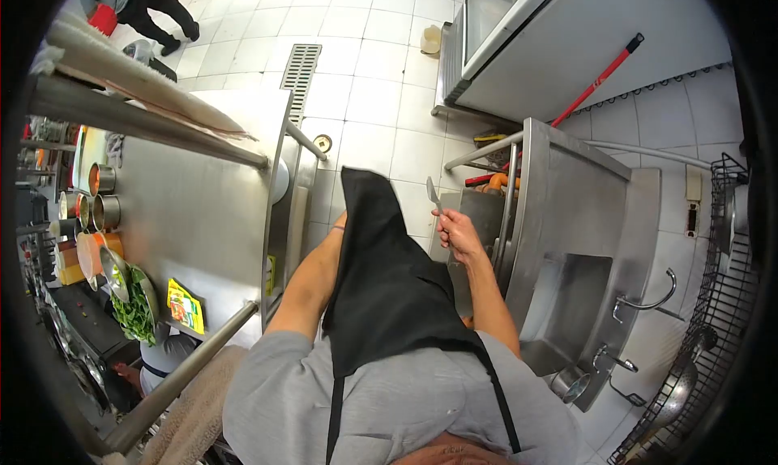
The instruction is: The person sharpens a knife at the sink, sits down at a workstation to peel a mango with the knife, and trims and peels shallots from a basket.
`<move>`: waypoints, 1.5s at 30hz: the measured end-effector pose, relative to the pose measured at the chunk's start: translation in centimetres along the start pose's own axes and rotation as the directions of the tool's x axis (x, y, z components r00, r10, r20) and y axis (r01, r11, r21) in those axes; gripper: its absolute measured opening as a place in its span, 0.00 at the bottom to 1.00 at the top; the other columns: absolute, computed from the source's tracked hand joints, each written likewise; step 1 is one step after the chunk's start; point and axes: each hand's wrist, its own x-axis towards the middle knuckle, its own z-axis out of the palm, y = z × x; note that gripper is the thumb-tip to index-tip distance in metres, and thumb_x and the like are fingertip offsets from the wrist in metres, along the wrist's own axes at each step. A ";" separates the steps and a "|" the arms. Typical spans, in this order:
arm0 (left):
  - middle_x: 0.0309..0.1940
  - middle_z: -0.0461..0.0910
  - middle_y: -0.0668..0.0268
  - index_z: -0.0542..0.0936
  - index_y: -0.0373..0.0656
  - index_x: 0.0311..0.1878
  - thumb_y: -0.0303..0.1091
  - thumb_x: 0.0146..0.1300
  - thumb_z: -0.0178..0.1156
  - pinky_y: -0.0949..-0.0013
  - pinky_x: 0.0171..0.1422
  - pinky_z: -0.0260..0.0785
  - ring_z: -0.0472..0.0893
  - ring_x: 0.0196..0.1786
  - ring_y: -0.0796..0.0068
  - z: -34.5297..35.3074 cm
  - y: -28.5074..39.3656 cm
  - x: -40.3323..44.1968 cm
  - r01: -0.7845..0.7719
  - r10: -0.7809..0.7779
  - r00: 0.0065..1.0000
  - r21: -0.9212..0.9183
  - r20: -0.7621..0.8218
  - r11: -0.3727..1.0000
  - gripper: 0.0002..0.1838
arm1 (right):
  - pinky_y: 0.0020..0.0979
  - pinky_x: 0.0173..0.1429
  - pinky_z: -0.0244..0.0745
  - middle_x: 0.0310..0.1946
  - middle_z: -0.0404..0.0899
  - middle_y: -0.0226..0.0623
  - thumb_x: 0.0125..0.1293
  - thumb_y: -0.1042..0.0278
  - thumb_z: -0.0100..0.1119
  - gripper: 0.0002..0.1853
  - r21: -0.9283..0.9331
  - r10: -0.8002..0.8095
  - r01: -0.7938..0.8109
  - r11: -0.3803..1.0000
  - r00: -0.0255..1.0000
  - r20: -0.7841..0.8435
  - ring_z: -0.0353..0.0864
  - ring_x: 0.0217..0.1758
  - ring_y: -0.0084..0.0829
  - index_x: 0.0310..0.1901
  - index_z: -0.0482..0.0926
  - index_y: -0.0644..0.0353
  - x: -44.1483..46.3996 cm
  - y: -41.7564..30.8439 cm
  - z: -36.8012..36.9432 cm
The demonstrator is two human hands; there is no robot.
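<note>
My right hand (pixel 459 236) is closed around the handle of a small metal spoon (pixel 433 192), which points up and away from me. Its narrow, rounded end is seen partly from the side. My left hand (pixel 341 221) is almost wholly behind the black apron (pixel 377 262); only a bit by the wrist shows, and its fingers are hidden. The apron stands out in front of me, its far corner lifted beside that hand.
To the left, a steel counter (pixel 203 214) bears a yellow packet (pixel 185 306), a bowl of green leaves (pixel 134 311) and several metal pots. A steel sink (pixel 575 303) is at the right. A fridge (pixel 583 51) and another person (pixel 146 11) are farther off.
</note>
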 end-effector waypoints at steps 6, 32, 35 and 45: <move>0.37 0.85 0.64 0.82 0.42 0.43 0.44 0.66 0.59 0.65 0.41 0.75 0.82 0.37 0.71 5.4 7.4 3.8 0.025 0.014 0.986 -0.232 0.166 0.972 0.14 | 0.22 0.21 0.65 0.25 0.71 0.26 0.77 0.67 0.48 0.12 0.053 0.025 -0.026 0.998 0.999 0.021 0.66 0.20 0.16 0.56 0.74 0.61 4.9 -1.3 -0.6; 0.30 0.84 0.63 0.81 0.37 0.42 0.48 0.74 0.54 0.73 0.35 0.77 0.83 0.29 0.74 0.9 31.1 17.4 -0.190 0.145 0.980 -0.419 -0.136 0.888 0.21 | 0.20 0.13 0.48 0.18 0.67 0.23 0.76 0.66 0.46 0.08 -0.353 0.140 -0.073 0.933 0.975 0.170 0.55 0.11 0.13 0.42 0.75 0.57 30.9 -22.4 3.7; 0.26 0.83 0.63 0.82 0.38 0.40 0.53 0.71 0.57 0.70 0.29 0.75 0.81 0.24 0.74 -0.8 35.8 18.8 -0.151 0.093 0.986 -0.524 -0.135 0.838 0.23 | 0.20 0.13 0.46 0.17 0.66 0.22 0.75 0.67 0.46 0.08 -0.388 0.181 -0.124 0.913 0.977 0.113 0.54 0.11 0.13 0.40 0.75 0.57 33.5 -27.1 6.2; 0.24 0.79 0.59 0.78 0.38 0.35 0.45 0.71 0.54 0.63 0.28 0.77 0.80 0.22 0.66 -11.5 43.8 21.9 -0.256 0.140 0.966 -0.755 -0.216 0.604 0.18 | 0.22 0.13 0.46 0.18 0.66 0.23 0.76 0.64 0.46 0.11 -0.540 0.230 -0.106 0.835 0.959 0.167 0.52 0.11 0.14 0.43 0.77 0.60 41.6 -36.7 16.2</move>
